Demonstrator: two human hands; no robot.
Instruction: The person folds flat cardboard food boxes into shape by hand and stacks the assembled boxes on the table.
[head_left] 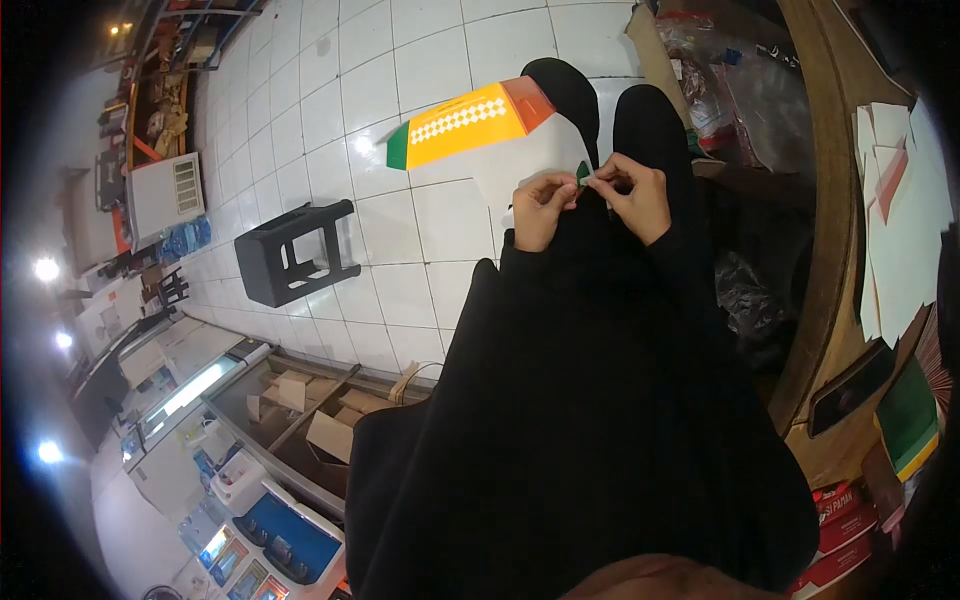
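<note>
A printed card sheet [465, 128], yellow with a white diamond pattern and green and orange ends, lies across my knees. Its white part [535, 160] reaches toward my hands. My left hand [541, 208] pinches at a small green tab [583, 172] at the sheet's near edge. From the other side, my right hand [637, 200] pinches the same tab between thumb and finger. The fingertips of both hands almost meet there. Whether the tab belongs to the sheet or is a separate piece, I cannot tell.
To the left, a black plastic stool [290, 255] lies tipped on the white tiled floor [390, 220]. A wooden table [815, 330] curves along my right, bearing white papers [895, 240] and a dark phone [850, 388]. Plastic bags [745, 95] are beneath it. A shelf of cardboard boxes [330, 435] stands lower left.
</note>
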